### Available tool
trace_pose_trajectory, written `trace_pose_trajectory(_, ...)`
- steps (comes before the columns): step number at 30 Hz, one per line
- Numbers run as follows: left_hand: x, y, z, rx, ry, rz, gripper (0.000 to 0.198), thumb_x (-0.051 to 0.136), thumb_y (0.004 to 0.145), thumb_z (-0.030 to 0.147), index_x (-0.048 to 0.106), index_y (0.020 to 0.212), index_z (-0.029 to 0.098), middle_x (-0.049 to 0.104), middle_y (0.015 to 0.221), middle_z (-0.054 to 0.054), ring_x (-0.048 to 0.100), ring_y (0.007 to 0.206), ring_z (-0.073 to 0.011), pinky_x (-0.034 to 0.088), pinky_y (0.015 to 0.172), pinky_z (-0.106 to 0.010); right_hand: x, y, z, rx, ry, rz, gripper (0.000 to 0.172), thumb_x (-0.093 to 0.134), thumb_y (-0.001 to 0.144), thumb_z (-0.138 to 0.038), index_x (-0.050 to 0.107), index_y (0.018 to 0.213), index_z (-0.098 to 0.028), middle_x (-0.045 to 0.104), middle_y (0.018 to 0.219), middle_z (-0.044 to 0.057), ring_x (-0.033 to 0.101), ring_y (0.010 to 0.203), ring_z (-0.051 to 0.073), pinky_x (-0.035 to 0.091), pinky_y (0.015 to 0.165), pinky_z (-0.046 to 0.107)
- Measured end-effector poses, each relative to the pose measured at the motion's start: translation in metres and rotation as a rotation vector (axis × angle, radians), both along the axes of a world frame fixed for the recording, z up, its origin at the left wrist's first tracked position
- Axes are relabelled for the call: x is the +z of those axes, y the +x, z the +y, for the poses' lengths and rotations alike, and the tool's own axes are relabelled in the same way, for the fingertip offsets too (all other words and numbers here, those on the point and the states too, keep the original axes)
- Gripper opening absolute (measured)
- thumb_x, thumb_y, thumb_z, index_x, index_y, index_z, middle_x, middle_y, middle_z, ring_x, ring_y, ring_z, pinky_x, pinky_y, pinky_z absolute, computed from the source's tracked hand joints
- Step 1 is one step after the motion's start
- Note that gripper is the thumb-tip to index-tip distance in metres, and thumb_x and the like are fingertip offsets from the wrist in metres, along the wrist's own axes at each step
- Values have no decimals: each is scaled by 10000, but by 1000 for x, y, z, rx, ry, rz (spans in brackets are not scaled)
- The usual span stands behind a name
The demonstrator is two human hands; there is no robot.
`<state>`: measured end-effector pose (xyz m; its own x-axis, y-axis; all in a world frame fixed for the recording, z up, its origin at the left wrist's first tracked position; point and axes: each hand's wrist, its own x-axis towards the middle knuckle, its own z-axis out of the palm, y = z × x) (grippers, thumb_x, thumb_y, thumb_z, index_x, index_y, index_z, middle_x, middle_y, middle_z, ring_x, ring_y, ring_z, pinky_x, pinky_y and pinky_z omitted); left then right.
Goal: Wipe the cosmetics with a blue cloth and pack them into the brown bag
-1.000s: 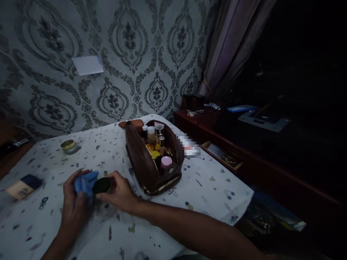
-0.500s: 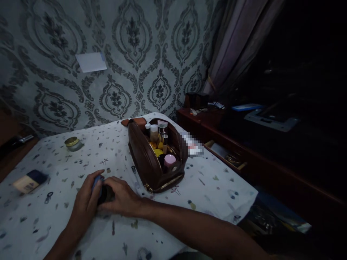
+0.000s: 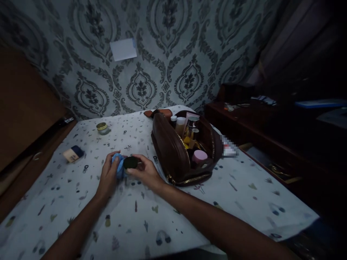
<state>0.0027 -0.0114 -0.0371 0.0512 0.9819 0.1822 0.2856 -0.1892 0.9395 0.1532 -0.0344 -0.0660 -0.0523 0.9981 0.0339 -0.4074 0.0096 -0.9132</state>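
Observation:
My left hand (image 3: 108, 174) is closed around a crumpled blue cloth (image 3: 118, 167), which presses against a small round jar with a dark lid (image 3: 130, 162). Thumb and fingers of my right hand (image 3: 148, 172) grip that jar from the right side. Both hands are just above the patterned tablecloth. To their right stands an unzipped brown cosmetic bag (image 3: 170, 148). Inside it are several bottles, among them a silver-capped one (image 3: 193, 122), and a pink-lidded jar (image 3: 200, 156).
On the left of the tablecloth (image 3: 130, 224) are a gold-lidded glass jar (image 3: 103, 128) and a cream and navy container (image 3: 73, 154). A brown board (image 3: 27, 119) rises at the left edge. An open drawer (image 3: 271, 164) lies right of the table.
The view has swung left, so things appear further right. My hands have turned the dark-lidded jar so its lid shows, and more of the blue cloth is visible.

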Motion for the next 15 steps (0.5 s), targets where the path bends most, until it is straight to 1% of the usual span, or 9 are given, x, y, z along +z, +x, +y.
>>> trace_pose_trajectory(2,0,1,-3,-51,7,27,551,458,912,626,528,1243,192,700,1111,-103,677,1019,-244,534,875,-368,3,1,0,3,-2,45,656,892,566,-408,628,1130,-200,713,1092,44,669,1016,205,494,978,383)
trace_pose_trajectory(4,1,2,-7,-113,63,123,551,466,911,605,511,1279,196,674,1194,-113,649,1086,-260,511,926,-393,6,3,-2,15,18,67,598,884,588,-411,650,1098,-203,715,1119,45,665,1034,205,487,994,379)
trace_pose_trajectory(7,2,3,-12,-184,99,228,556,445,930,568,484,1329,183,673,1174,-119,656,1038,-265,517,881,-391,7,4,-4,-4,2,47,565,892,574,-414,658,1039,-196,716,1029,27,668,954,186,507,935,347)
trace_pose_trajectory(10,4,3,-15,-158,110,244,509,415,952,539,499,1306,182,686,1040,-92,667,930,-243,522,803,-358,4,2,-4,-5,-6,13,558,895,561,-457,656,993,-197,695,910,1,658,868,170,522,854,321)
trace_pose_trajectory(13,6,1,-15,-103,168,257,455,400,953,522,540,1222,183,671,916,-57,654,823,-223,513,729,-335,2,0,-3,10,51,1,539,890,563,-490,648,944,-196,679,877,-10,648,860,164,516,824,300)
trace_pose_trajectory(15,6,-1,-14,-64,207,267,430,398,945,515,562,1165,184,666,887,-48,647,789,-218,509,709,-331,1,-1,-3,18,73,-32,547,894,557,-490,647,944,-193,673,868,-11,642,850,161,509,788,284)
